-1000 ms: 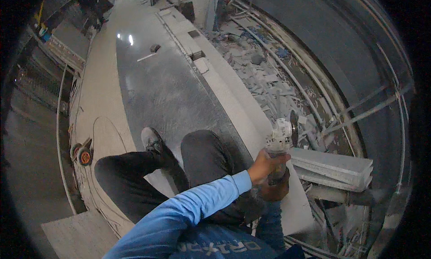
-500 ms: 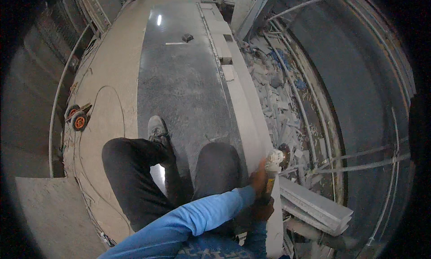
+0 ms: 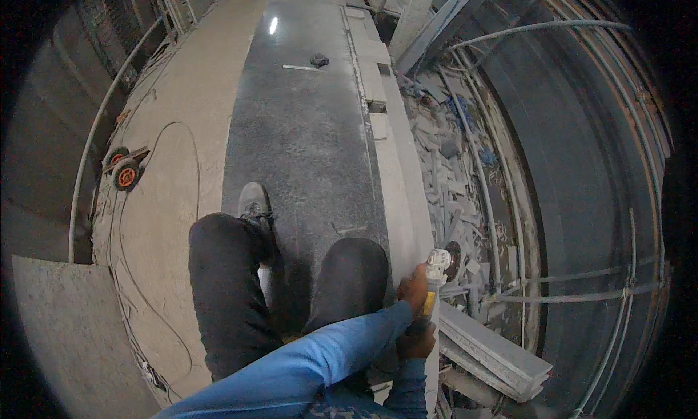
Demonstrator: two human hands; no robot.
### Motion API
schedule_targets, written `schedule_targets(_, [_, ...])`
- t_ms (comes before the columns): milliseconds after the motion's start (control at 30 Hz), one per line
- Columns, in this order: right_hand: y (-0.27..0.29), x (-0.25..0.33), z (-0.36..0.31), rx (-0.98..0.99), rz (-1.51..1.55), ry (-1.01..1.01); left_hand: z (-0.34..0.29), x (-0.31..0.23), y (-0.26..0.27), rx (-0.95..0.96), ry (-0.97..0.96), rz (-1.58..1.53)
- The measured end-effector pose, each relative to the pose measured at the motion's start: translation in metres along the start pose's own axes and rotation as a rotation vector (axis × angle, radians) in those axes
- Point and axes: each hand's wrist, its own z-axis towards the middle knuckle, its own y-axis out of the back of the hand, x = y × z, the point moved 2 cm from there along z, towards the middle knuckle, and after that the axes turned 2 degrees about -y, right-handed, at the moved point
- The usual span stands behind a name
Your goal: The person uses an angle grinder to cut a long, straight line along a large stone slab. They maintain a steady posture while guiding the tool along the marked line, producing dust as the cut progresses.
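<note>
I crouch with both hands at the right side, on an angle grinder point(image 3: 436, 268) that has a white-grey head and a yellow body. My left arm reaches across my knees, and my left hand point(image 3: 414, 289) is wrapped round the grinder just behind its head. Lower down, my right hand point(image 3: 416, 343) grips the rear of the body. The round disc point(image 3: 452, 260) stands upright on the grinder's outer side, past the pale slab edge point(image 3: 414, 234). Under my feet lies a dark, dusty slab point(image 3: 305, 143).
Stone rubble point(image 3: 443, 157) fills the gap on the right, beside metal pipes point(image 3: 480, 194). Cut stone strips point(image 3: 498, 353) lie stacked at lower right. A wheeled tool point(image 3: 125, 173) and a cable point(image 3: 196, 154) sit on the left. Farther ahead are a dark lump point(image 3: 319, 60) and a pale strip point(image 3: 302, 68).
My view has shifted slightly. Both hands keep their hold on the grinder; its disc now shows more clearly on the outer side.
</note>
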Motion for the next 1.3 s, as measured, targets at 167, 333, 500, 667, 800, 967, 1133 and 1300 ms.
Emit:
schedule_targets(167, [-0.013, -0.002, 0.009, -0.151, 0.243, 0.174, -0.018, -0.015, -0.001, -0.142, 0.019, 0.147])
schedule_targets(333, [-0.085, -0.025, 0.025, -0.146, 0.351, 0.386, -0.022, 0.0, 0.006, 0.002, -0.358, 0.551])
schedule_targets(500, [-0.114, -0.044, 0.041, 0.175, 0.231, 0.285, -0.109, -0.162, 0.063, 0.163, -1.174, 0.71])
schedule_targets(667, [-0.152, -0.04, 0.05, 0.313, 0.138, 0.275, -0.159, -0.348, 0.129, -0.091, -1.493, 0.661])
schedule_targets(800, [-0.155, 0.049, 0.06, 0.572, 0.362, 0.357, -0.144, -0.379, 0.186, -0.18, -1.426, 0.723])
schedule_targets(967, [-0.205, 0.097, 0.105, 0.4, 0.257, 0.384, -0.141, -0.379, 0.153, -0.297, -1.595, 0.851])
schedule_targets(1133, [-0.178, 0.192, 0.098, 0.67, 0.147, 0.448, -0.148, -0.383, 0.176, -0.347, -1.642, 1.043])
schedule_targets(1300, [-0.198, 0.213, 0.106, 0.705, 0.16, 0.446, -0.142, -0.383, 0.181, -0.29, -1.613, 1.168])
